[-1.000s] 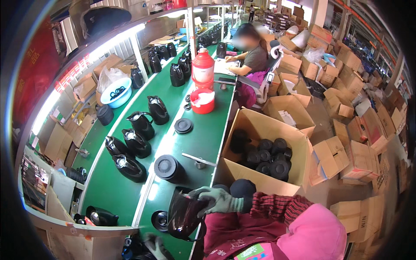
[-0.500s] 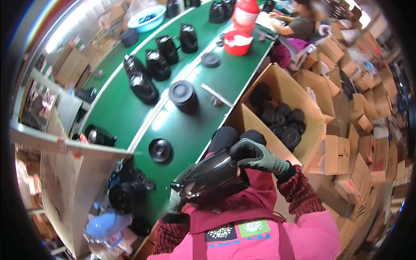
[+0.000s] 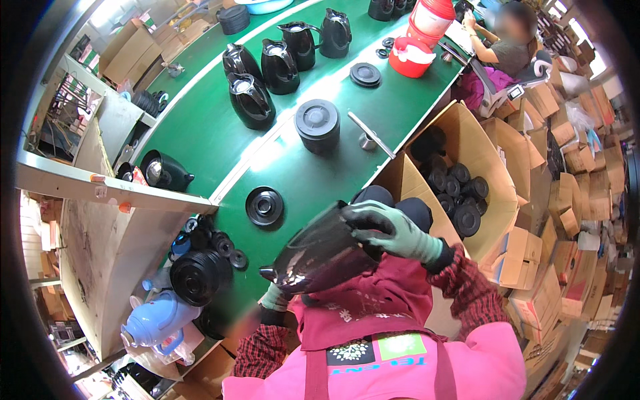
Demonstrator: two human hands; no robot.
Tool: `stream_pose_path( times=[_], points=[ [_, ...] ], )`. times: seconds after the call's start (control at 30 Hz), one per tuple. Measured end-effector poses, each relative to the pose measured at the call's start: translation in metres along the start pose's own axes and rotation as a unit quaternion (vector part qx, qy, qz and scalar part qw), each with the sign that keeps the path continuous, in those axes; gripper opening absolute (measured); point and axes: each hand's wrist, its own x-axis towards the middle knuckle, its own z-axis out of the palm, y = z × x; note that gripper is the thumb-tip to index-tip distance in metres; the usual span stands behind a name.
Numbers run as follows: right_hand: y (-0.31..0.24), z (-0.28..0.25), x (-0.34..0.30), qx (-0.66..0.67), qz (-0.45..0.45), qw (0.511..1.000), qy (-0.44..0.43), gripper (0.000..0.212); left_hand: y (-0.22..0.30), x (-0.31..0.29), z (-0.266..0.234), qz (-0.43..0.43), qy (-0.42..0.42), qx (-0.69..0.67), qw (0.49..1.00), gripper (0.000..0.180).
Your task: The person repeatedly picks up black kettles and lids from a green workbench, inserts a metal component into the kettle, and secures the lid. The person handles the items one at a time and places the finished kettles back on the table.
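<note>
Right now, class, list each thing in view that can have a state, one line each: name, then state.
Black jug body: held tilted, spout lower left.
Right hand: gloved, gripping the jug body's upper end.
Left hand: gloved, under the jug body, mostly hidden.
Cardboard box: open, holding black round parts.
Black kettles: upright on the green belt.
Black disc: lying flat.

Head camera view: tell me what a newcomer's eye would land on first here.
First, the glossy black jug body held close to the chest at the bottom centre, with the gloved right hand on its upper end and the left hand under its spout end. Next, the green conveyor belt curving up the middle, carrying black jugs. To its right stands an open cardboard box of black caps.
</note>
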Motion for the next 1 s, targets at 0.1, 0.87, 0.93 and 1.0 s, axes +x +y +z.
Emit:
stream_pose_path(
  times=[0.1,0.87,0.93,1.0],
  points=[
    [0.031,-0.02,0.071,0.062,0.053,0.994,-0.074,0.034,0.005,0.002,-0.002,0.008,0.025,-0.016,1.0,0.072],
    [0.01,-0.004,0.032,0.067,-0.177,0.98,0.063,0.106,0.09,0.041,0.029,0.098,-0.04,0.121,0.987,0.066],
    [0.007,-0.004,0.017,-0.008,-0.178,0.981,0.073,0.107,0.096,0.043,0.041,0.1,-0.061,0.145,0.983,0.065],
    [0.005,-0.005,0.002,0.006,-0.17,0.982,0.088,0.105,0.097,0.044,0.05,0.101,-0.074,0.161,0.979,0.065]
  ],
)
